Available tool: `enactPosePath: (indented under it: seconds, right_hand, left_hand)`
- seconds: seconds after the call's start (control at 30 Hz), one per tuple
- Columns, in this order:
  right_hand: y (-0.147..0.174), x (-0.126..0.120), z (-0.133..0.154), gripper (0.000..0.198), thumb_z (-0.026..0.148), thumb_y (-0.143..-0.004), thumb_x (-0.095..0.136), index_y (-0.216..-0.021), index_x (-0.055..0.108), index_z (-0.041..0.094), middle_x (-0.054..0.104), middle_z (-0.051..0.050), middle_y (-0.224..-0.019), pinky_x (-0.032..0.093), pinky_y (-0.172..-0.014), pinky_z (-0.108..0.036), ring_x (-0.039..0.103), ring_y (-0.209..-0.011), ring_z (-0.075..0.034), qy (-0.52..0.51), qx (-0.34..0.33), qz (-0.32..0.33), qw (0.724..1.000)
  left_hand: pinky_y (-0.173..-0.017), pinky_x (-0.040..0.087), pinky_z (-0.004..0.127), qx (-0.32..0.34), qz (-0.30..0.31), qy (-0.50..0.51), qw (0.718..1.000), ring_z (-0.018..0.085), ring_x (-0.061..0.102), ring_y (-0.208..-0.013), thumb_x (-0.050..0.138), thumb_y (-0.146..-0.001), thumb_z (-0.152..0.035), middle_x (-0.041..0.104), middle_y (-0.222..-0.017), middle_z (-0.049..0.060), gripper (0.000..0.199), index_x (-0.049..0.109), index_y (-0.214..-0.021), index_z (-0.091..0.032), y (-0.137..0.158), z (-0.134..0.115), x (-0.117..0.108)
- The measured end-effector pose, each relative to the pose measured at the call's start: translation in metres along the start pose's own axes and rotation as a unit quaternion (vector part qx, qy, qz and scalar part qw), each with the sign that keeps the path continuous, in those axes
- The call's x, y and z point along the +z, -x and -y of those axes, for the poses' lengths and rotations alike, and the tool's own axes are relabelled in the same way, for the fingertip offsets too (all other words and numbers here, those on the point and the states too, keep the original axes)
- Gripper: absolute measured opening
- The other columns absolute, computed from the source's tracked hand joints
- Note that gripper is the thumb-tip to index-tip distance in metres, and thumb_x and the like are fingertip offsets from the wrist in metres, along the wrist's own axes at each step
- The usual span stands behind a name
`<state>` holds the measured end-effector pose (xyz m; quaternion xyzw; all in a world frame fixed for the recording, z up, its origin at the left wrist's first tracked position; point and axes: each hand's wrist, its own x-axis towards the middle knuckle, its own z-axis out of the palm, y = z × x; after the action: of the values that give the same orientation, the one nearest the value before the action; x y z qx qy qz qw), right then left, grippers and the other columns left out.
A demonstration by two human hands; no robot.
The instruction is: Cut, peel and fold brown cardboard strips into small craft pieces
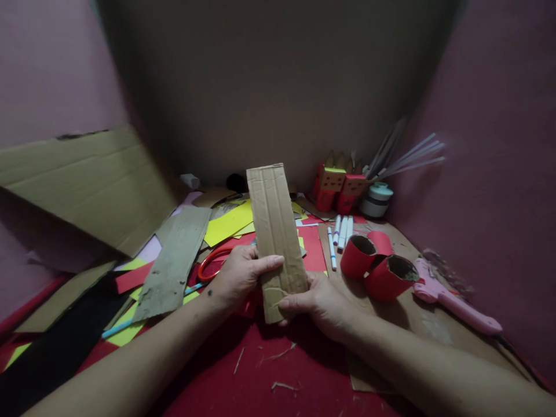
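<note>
A long strip of brown cardboard (278, 220) with lengthwise creases is held up over the red surface, tilted slightly. My left hand (241, 271) grips its left edge, thumb lying across the front. Lower down on the right edge, my right hand (324, 304) pinches it near the bottom end, where the surface layer looks torn. The fingers of both hands are mostly hidden behind the strip. Just beyond my left hand lie scissors with red-orange handles (212, 263). Red paper-covered tubes (382, 263) stand to the right of my right hand.
A pink glue gun (456, 304) lies at the right on a cardboard sheet (428, 336). Several white markers (343, 231), decorated red figures (336, 188) and a jar (377, 200) are farther back. Yellow paper (230, 223), a cardboard piece (174, 260) and a big cardboard panel (95, 179) occupy the left.
</note>
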<state>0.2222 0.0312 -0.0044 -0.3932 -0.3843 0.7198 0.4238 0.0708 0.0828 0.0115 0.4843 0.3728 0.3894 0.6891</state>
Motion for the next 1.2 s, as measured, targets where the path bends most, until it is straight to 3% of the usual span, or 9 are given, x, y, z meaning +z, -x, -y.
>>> enactPosePath:
  seconds: [0.17, 0.4, 0.57, 0.73, 0.87, 1.2]
  right_hand:
    - [0.0, 0.004, 0.002, 0.023, 0.01, -0.05, 0.068, -0.073, 0.066, 0.008, 0.067, -0.006, -0.062, 0.052, -0.057, -0.031, 0.063, -0.054, -0.018, 0.002, 0.003, -0.011, 1.0]
    - [0.003, 0.003, 0.001, 0.024, 0.01, -0.05, 0.069, -0.074, 0.065, 0.008, 0.066, -0.004, -0.061, 0.052, -0.054, -0.031, 0.062, -0.05, -0.017, 0.018, 0.031, 0.009, 0.999]
    - [0.007, 0.002, -0.001, 0.033, 0.008, -0.044, 0.074, -0.076, 0.065, 0.009, 0.066, -0.003, -0.063, 0.051, -0.055, -0.033, 0.062, -0.051, -0.019, 0.015, 0.072, 0.032, 0.997]
    - [0.009, -0.001, -0.001, 0.038, 0.009, -0.049, 0.075, -0.086, 0.068, 0.01, 0.069, -0.005, -0.075, 0.047, -0.067, -0.029, 0.063, -0.067, -0.017, 0.022, 0.035, 0.035, 0.999]
    - [0.009, -0.004, -0.003, 0.031, 0.021, -0.06, 0.073, -0.088, 0.067, 0.01, 0.068, -0.007, -0.076, 0.046, -0.071, -0.031, 0.062, -0.068, -0.017, -0.017, 0.006, 0.039, 0.999]
    - [0.007, -0.005, -0.004, 0.03, 0.023, -0.059, 0.076, -0.085, 0.066, 0.013, 0.068, -0.006, -0.074, 0.045, -0.074, -0.035, 0.062, -0.068, -0.019, -0.021, 0.0, 0.011, 1.0]
  left_hand:
    - [-0.06, 0.055, 0.035, -0.006, -0.009, 0.015, 1.0, 0.024, 0.069, -0.067, 0.075, -0.067, -0.026, 0.075, -0.09, 0.012, 0.025, 0.073, -0.088, -0.014, 0.003, 0.003, 0.003]
    - [-0.06, 0.055, 0.035, 0.002, -0.012, 0.064, 0.998, 0.024, 0.068, -0.062, 0.076, -0.063, -0.023, 0.073, -0.072, 0.011, 0.026, 0.07, -0.084, -0.01, 0.0, -0.003, 0.001]
    - [-0.056, 0.055, 0.034, 0.027, -0.092, 0.077, 0.992, 0.021, 0.065, -0.053, 0.073, -0.062, -0.015, 0.071, -0.062, 0.008, 0.027, 0.068, -0.088, -0.01, -0.001, -0.014, 0.001]
    - [-0.055, 0.055, 0.031, 0.036, -0.121, 0.064, 0.99, 0.02, 0.065, -0.053, 0.073, -0.063, -0.015, 0.071, -0.062, 0.007, 0.025, 0.069, -0.086, -0.009, 0.001, -0.015, 0.004]
    - [-0.058, 0.056, 0.032, 0.039, -0.113, 0.065, 0.991, 0.02, 0.066, -0.056, 0.074, -0.061, -0.012, 0.072, -0.065, 0.006, 0.021, 0.07, -0.082, -0.011, 0.0, -0.014, 0.004]
    - [-0.068, 0.056, 0.037, 0.033, -0.043, 0.066, 0.996, 0.025, 0.068, -0.068, 0.076, -0.066, -0.023, 0.073, -0.077, 0.011, 0.025, 0.07, -0.088, -0.012, -0.007, -0.003, -0.007]
